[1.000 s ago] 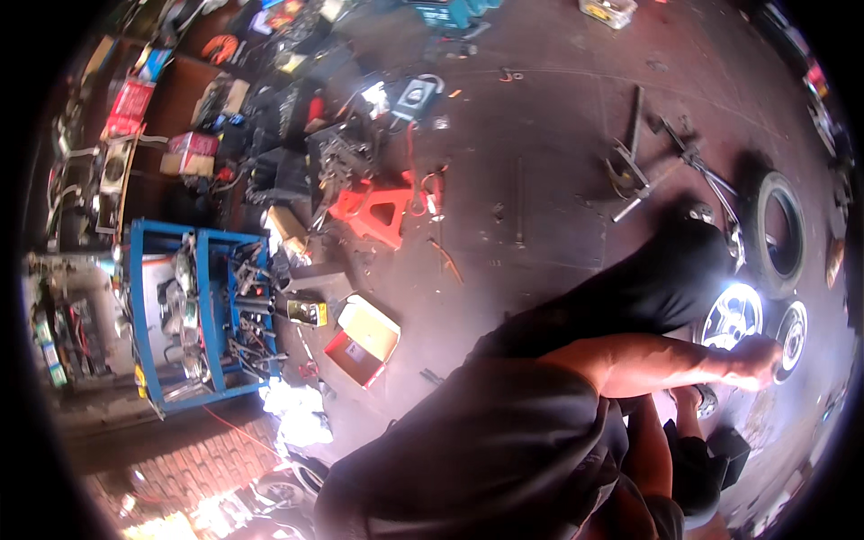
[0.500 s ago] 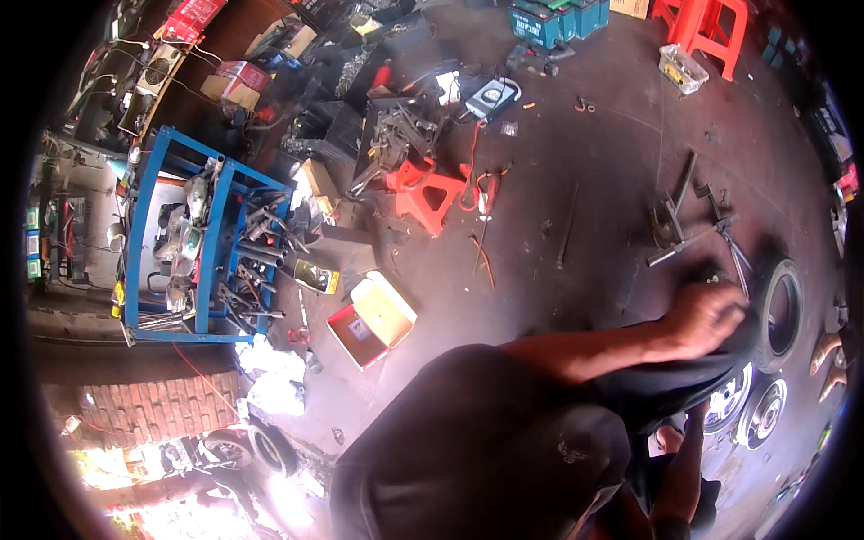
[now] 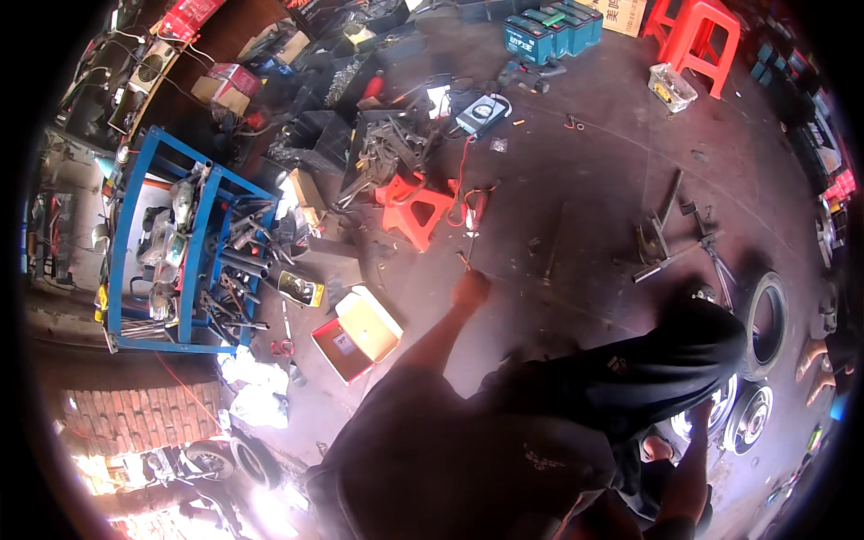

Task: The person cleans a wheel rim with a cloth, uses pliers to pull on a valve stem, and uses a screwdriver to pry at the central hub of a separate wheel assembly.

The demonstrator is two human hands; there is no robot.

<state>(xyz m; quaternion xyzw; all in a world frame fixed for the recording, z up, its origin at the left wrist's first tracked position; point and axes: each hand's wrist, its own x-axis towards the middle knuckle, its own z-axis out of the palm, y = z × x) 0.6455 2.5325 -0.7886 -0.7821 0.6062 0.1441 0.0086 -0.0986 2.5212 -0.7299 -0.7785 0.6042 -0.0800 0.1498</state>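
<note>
My left hand (image 3: 472, 290) reaches down to the floor ahead of my body, its fingers closed around a thin orange rod (image 3: 463, 261). Only the far end of the rod shows past the fingers. Just beyond it lies a red-handled screwdriver (image 3: 477, 214). My right hand (image 3: 699, 416) is low at the right, against the edge of a silver wheel rim (image 3: 717, 405) that is partly hidden by my dark-clothed leg. The fingers of that hand are too dark to make out. A second wheel rim (image 3: 749, 419) and a black tyre (image 3: 768, 326) are beside it.
A metal tool with bars (image 3: 675, 238) lies on the floor right of centre. Left of my left hand are an open cardboard box (image 3: 371, 322), a red stool (image 3: 414, 209) and a blue tool rack (image 3: 209, 261). Batteries (image 3: 531, 40) and a tall red stool (image 3: 702, 40) stand at the far side.
My left hand has swung from above my knee at the right to the floor at centre, onto the orange rod. The right hand stays by the wheel rim. The view has shifted slightly.
</note>
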